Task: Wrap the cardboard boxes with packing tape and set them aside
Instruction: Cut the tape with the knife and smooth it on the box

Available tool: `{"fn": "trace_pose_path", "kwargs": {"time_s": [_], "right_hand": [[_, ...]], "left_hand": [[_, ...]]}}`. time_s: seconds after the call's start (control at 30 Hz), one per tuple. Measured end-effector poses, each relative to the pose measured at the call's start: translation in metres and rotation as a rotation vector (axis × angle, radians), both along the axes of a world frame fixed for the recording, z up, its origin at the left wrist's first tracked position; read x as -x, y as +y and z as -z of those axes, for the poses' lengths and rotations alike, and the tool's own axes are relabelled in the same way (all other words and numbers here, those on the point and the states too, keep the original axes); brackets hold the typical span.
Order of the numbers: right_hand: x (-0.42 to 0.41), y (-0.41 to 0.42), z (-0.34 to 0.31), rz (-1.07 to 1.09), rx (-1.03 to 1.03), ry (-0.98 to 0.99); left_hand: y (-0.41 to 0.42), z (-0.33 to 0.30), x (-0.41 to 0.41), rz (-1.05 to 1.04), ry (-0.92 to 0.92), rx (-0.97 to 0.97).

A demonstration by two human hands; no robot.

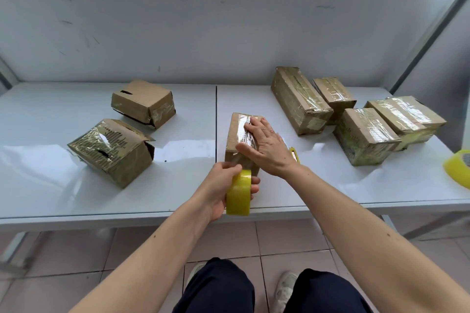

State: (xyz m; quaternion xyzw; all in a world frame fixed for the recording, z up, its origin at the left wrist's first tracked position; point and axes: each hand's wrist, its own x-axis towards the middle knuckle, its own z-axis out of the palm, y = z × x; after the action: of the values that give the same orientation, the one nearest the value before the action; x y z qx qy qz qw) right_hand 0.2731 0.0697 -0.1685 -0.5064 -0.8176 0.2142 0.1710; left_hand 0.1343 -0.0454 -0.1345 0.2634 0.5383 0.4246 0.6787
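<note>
A narrow cardboard box [237,132] lies in the middle of the white table [178,185], with clear tape along its top. My right hand [267,146] presses flat on that tape, fingers straight. My left hand [223,185] grips a yellow tape roll [239,193] at the box's near end, where a strip of tape runs from the roll onto the box. Two boxes, one near [112,151] and one farther back [143,103], sit on the left with torn or open flaps. Several taped boxes [363,134] stand grouped on the right.
A second yellow tape roll [459,168] lies at the table's right edge. A small yellow cutter [294,154] lies just right of my right wrist. A white wall backs the table. My legs and tiled floor show below the front edge.
</note>
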Motion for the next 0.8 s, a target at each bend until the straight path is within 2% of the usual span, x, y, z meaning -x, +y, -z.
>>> {"fn": "trace_pose_path", "kwargs": {"time_s": [0.13,0.2,0.3,0.5,0.63,0.8], "right_hand": [[-0.033,0.018,-0.003,-0.225,-0.052,0.002],[-0.041,0.027,-0.003,-0.238,-0.121,-0.067],[-0.037,0.039,0.003,-0.237,-0.111,-0.060],[-0.025,0.058,0.012,-0.292,-0.092,0.228],[-0.015,0.069,0.009,-0.215,-0.033,0.389],[-0.008,0.085,0.002,-0.104,0.101,0.438]], "left_hand": [[-0.007,-0.010,0.006,0.039,-0.053,-0.013],[-0.005,-0.010,0.008,0.043,-0.073,-0.004],[-0.001,-0.011,0.011,0.019,-0.130,0.021],[0.006,-0.023,0.019,0.019,-0.236,-0.051],[0.015,-0.030,0.022,0.073,-0.229,-0.105],[0.017,-0.021,0.020,0.101,-0.173,-0.077]]}}
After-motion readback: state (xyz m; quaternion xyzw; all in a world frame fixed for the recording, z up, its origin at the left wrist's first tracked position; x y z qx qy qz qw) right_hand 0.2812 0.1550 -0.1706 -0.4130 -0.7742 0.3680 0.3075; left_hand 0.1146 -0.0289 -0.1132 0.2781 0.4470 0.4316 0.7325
